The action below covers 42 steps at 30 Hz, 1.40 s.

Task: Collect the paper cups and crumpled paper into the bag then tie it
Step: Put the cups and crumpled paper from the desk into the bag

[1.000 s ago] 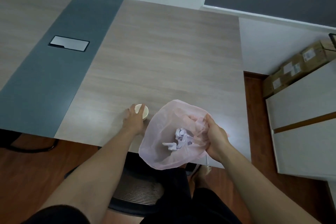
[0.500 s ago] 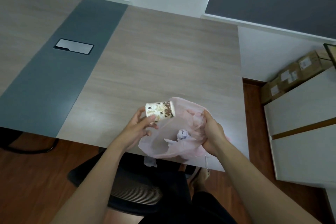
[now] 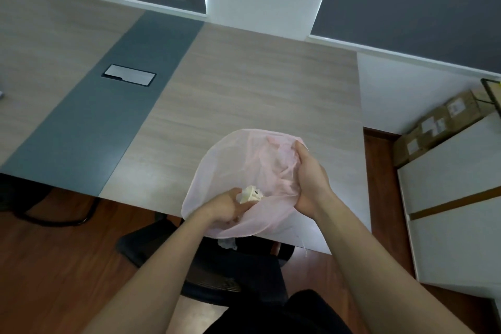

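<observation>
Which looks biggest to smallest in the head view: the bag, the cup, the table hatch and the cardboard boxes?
1. bag
2. boxes, though they are farther away
3. hatch
4. cup, partly hidden by the left hand

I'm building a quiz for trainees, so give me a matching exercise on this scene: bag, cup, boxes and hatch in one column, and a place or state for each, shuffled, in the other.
1. bag
2. cup
3. boxes
4. hatch

a. beside the white cabinet
b. set in the grey strip
c. rim bunched in the right hand
d. held by the left hand at the bag's mouth

Pairs: 1-c, 2-d, 3-a, 4-b.
</observation>
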{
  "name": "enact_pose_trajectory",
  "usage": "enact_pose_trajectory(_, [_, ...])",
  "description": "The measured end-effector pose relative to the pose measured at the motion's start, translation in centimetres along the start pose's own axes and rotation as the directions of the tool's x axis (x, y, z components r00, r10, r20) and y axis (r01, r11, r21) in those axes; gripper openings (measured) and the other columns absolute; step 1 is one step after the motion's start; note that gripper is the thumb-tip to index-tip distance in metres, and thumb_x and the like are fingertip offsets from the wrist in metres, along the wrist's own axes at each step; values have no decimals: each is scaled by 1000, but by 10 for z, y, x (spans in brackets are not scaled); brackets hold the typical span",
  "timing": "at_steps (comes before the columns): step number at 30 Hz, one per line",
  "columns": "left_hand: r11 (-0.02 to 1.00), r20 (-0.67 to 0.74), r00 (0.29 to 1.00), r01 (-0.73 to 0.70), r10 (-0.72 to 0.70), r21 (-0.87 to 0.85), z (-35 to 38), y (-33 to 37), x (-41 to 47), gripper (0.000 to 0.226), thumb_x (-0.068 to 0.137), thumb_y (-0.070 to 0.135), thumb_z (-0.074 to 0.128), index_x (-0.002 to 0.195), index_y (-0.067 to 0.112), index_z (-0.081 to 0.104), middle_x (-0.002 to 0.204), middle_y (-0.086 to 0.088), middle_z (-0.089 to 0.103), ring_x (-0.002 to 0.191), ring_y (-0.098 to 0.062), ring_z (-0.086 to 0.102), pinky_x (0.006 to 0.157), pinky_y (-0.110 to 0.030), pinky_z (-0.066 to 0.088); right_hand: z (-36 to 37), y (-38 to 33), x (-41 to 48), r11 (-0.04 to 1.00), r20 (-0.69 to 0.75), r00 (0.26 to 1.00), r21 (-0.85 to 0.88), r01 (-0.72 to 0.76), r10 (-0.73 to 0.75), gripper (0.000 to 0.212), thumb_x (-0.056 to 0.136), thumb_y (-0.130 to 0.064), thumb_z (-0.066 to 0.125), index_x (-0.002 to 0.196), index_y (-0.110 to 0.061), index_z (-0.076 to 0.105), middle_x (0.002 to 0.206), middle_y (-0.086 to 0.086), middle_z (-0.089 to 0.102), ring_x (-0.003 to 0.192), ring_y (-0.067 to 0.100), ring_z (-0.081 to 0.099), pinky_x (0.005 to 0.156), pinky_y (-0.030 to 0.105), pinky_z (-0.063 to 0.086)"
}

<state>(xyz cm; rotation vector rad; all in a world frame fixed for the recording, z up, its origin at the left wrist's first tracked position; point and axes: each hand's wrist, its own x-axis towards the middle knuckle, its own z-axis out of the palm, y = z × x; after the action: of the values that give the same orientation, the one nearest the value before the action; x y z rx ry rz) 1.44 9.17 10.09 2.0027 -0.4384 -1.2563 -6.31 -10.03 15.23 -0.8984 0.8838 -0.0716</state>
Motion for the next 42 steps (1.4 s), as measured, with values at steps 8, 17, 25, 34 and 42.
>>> enact_pose_trajectory(8, [958,-522,822,-93,227,270,-56,-40,-71,29,103,42,68,129,29,72,104,13,74,86,-5,70,89,-32,59,28,-14,-14,987,220,975,146,-62,29,52,105,-49,61,141,-14,75,146,18,71,136,43,67,118,67,48])
enact_pose_trajectory(17, [969,-716,656,109,-237,-221,-87,-84,-94,137,65,87,80,169,19,22,156,-5,53,138,-29,59,112,-50,52,96,7,-36,994,350,936,80,-73,41,90,80,-61,86,151,-10,62,128,14,62,109,39,50,92,51,41])
enact_pose_trajectory(25, [935,-708,663,-32,-246,-354,-130,-118,-59,55,101,56,66,71,10,65,62,-8,70,61,-25,65,59,-34,52,125,9,-21,997,170,982,28,75,-78,40,96,-40,81,119,-8,81,79,3,74,55,17,66,47,27,52])
enact_pose_trajectory(34, [977,-715,686,-26,-138,-213,-295,-138,-55,85,99,74,50,87,-7,74,71,-13,66,66,-30,62,62,-37,46,191,26,45,988,-150,981,-119,103,-120,38,89,-38,88,111,-7,84,91,9,71,70,25,66,56,32,55])
enact_pose_trajectory(42, [977,-790,612,-179,19,-115,-411,-121,-52,80,98,81,38,70,8,57,68,-9,58,60,-25,54,57,-35,42,304,-2,69,950,-104,950,-141,279,-294,31,98,-43,78,106,-14,84,95,6,83,74,22,77,67,38,63])
